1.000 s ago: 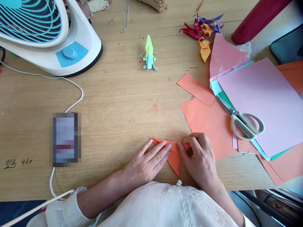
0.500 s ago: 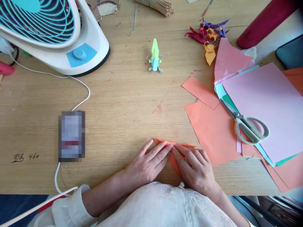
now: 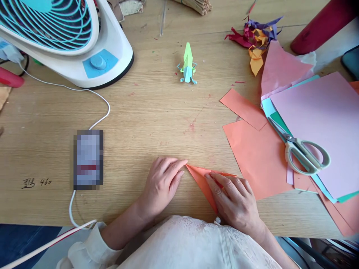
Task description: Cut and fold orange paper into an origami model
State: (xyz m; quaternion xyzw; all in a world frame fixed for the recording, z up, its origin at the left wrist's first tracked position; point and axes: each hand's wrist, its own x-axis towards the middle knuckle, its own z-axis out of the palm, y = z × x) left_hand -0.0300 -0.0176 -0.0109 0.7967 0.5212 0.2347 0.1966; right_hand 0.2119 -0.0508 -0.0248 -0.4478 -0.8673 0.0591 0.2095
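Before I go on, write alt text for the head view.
A person's right hand rests on a folded orange paper on a wooden table, with the left hand at its left tip. Scissors lie on stacked colored sheets to the right; a green-and-blue paper figure and a fan stand farther back.

Shows matt paper in the folded orange piece [image 3: 203,184], smooth plastic on the fan [image 3: 112,38], metal on the scissor blades [image 3: 280,129], grained wood across the desk [image 3: 157,123].

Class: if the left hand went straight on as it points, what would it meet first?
Probably the folded orange paper: its corner touches or nearly touches the left hand; depth is unclear.
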